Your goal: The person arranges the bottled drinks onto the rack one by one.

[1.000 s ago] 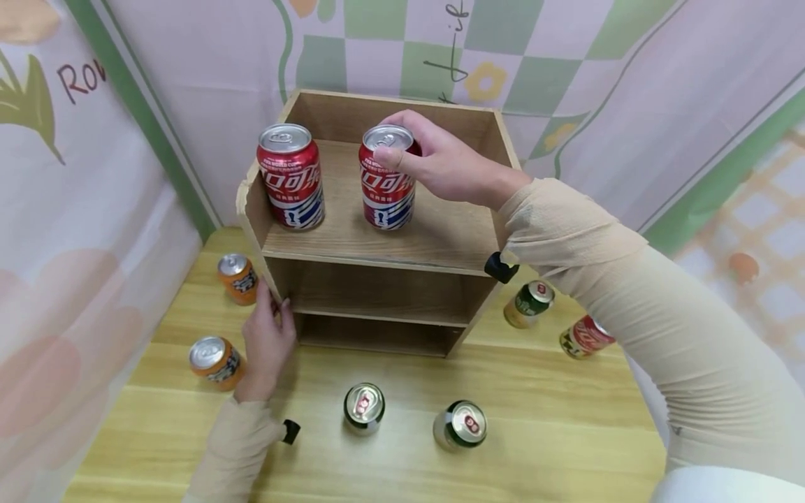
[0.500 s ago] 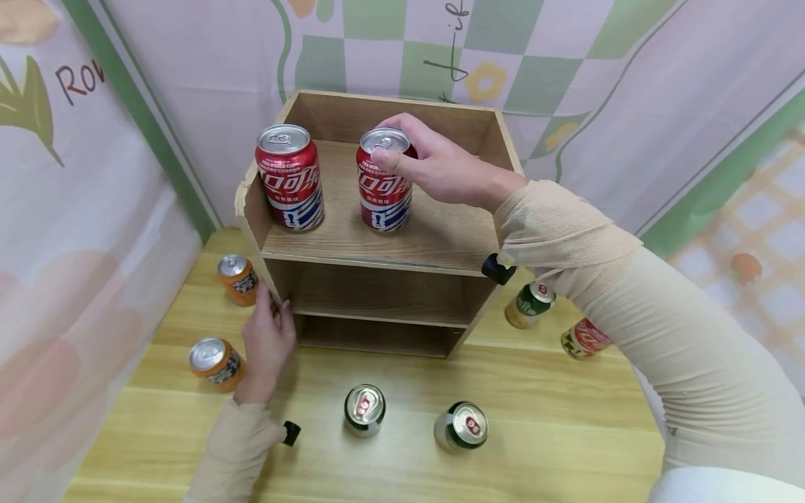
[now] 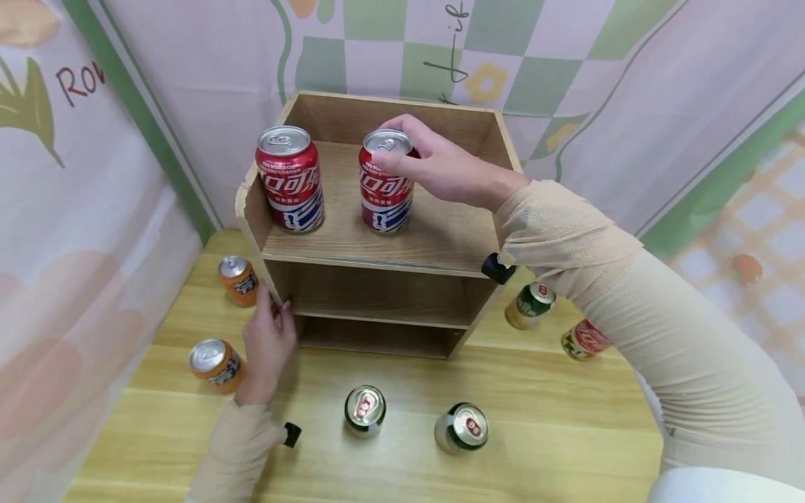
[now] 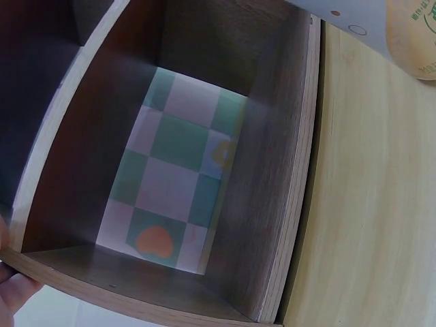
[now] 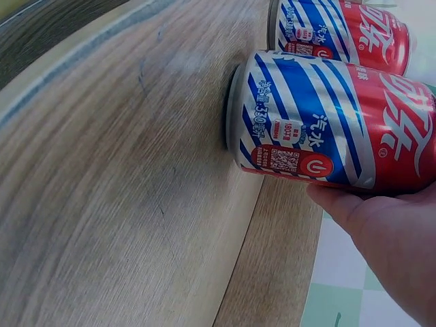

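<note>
A small wooden shelf with three levels stands on the table. On its top board my right hand grips a red cola can from the right, thumb over the rim of the lid. The can is upright, its base at the board in the right wrist view. To its left stands a second red cola can, near the left side panel. My left hand holds the front edge of that panel lower down, between thumb and fingers; some fingers are hidden behind it. Fingertips show at the panel's edge in the left wrist view.
On the wooden table, two orange cans stand left of the shelf, one further back and one nearer. Two dark-rimmed cans stand in front. A green can and a red can stand right. Patterned cloth hangs behind.
My right hand and its can have shifted very slightly toward the front of the top board. The left hand and the shelf stay in place.
</note>
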Tool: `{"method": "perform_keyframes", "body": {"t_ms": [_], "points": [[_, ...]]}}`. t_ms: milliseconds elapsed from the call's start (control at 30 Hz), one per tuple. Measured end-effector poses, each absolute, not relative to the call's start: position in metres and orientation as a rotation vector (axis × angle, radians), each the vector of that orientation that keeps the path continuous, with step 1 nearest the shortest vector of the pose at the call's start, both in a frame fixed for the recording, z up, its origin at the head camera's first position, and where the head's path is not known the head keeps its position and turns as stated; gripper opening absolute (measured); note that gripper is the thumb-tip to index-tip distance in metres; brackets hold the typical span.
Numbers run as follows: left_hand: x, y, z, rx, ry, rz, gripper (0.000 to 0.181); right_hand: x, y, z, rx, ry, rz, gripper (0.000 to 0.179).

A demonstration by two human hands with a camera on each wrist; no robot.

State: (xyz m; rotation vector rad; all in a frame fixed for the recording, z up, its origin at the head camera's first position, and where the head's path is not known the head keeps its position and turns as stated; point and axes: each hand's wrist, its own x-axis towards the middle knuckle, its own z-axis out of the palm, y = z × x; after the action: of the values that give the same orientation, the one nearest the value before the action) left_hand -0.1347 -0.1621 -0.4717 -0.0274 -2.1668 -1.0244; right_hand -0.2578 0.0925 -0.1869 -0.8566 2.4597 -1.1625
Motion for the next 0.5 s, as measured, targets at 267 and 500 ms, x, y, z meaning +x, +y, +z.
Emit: {"method": "perform_keyframes", "body": {"t_ms": [267,500], "points": [[-0.1359,-0.1613,-0.4718,-0.014,-2.165,-1.024,0.038,-0.2569,0.0926,-0.1869,-0.813,2.437,-1.219,0.044],[-0.1365,-0.1610,-0.4733,-0.033,-2.146,-1.014,0.039,-0.2585,0.0921,-0.1866,-0.818,2.444,-1.214,0.043]]}}
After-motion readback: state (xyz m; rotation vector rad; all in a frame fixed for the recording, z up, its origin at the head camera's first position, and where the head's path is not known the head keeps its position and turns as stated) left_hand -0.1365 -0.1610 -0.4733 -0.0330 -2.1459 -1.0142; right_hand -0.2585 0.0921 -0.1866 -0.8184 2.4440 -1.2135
